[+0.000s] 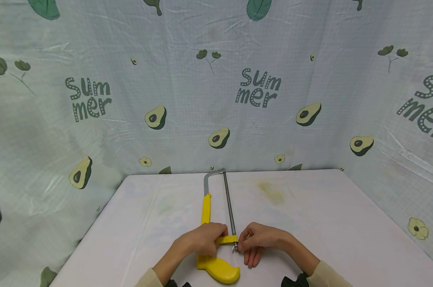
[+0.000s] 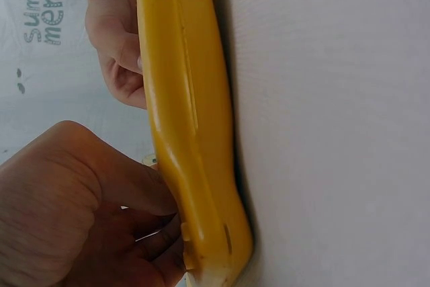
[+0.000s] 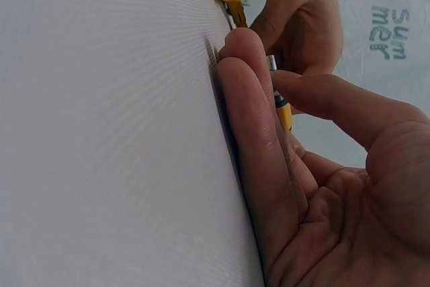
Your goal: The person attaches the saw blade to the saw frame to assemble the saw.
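A hacksaw with a yellow handle (image 1: 220, 272) and a grey metal front bow (image 1: 206, 181) lies on the table. Its long, narrow blade (image 1: 229, 203) runs along the right side to a yellow crosspiece (image 1: 226, 240). My left hand (image 1: 206, 238) grips the frame where that crosspiece joins; the left wrist view has the handle (image 2: 191, 105) close up beside this hand. At the blade's near end is a small metal wing nut (image 1: 234, 247), which my right hand (image 1: 258, 238) pinches between thumb and forefinger. Its other fingers (image 3: 252, 119) extend along the tabletop.
The white table (image 1: 309, 207) has a yellowish stain near its far side. A pale curtain (image 1: 187, 83) printed with avocados and lettering surrounds the back and sides.
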The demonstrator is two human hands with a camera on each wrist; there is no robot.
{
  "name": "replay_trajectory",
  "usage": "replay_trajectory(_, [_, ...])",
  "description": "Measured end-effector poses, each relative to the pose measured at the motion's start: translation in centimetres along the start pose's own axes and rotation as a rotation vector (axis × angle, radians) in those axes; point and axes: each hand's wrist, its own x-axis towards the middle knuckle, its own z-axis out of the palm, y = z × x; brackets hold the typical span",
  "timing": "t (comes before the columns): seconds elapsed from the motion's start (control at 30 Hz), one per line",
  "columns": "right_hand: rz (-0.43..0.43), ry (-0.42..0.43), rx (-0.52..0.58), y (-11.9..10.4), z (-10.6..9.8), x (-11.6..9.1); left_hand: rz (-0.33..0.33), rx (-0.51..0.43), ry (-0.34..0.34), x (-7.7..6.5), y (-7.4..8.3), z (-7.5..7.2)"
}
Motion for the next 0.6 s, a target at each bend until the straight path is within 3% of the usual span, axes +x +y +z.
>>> replay_trajectory(0.6, [-0.001, -0.005, 0.010, 0.01, -0.01, -0.03, 0.006, 0.002, 0.000, -0.01, 0.00, 0.00])
